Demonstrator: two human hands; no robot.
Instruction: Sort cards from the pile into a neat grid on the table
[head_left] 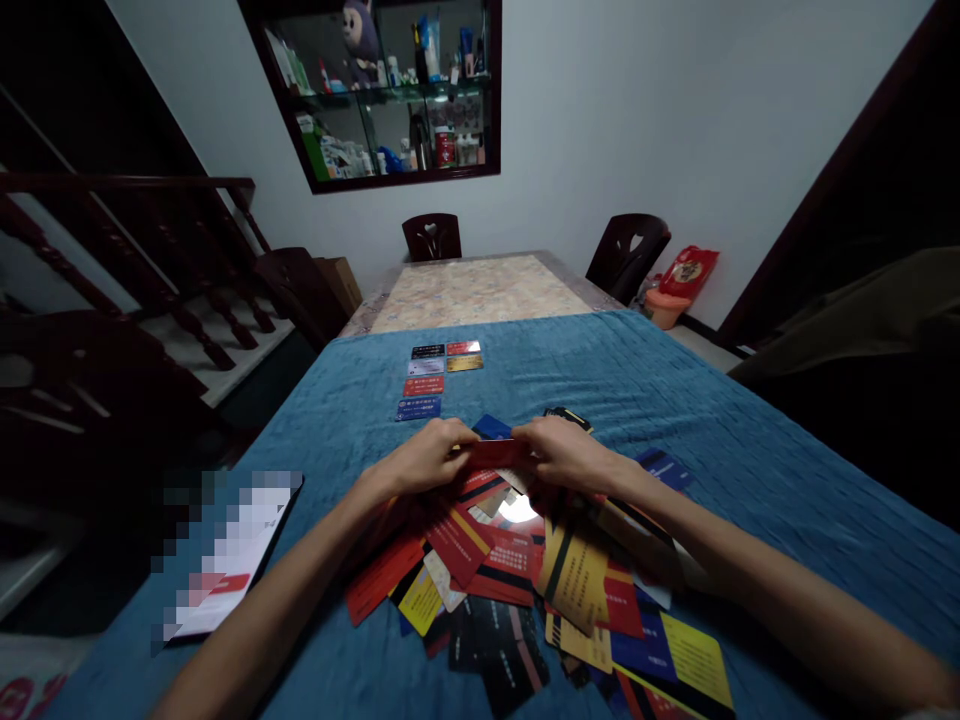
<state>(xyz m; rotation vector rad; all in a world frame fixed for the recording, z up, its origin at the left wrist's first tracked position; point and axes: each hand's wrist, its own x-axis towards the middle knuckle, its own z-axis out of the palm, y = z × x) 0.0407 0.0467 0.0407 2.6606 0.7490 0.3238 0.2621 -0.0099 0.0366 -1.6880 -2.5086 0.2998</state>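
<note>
Red card (492, 454) between left hand (433, 455) and right hand (566, 452), over pile (511, 578).

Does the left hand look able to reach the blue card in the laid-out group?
Probably yes: the blue card lies uncovered on the cloth just beyond the left hand. That hand and the right hand hold a red card between them, so it may need to let go first.

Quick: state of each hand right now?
Left hand: closed, holding the red card by its left end.
Right hand: closed, holding the same card's right end.
</note>
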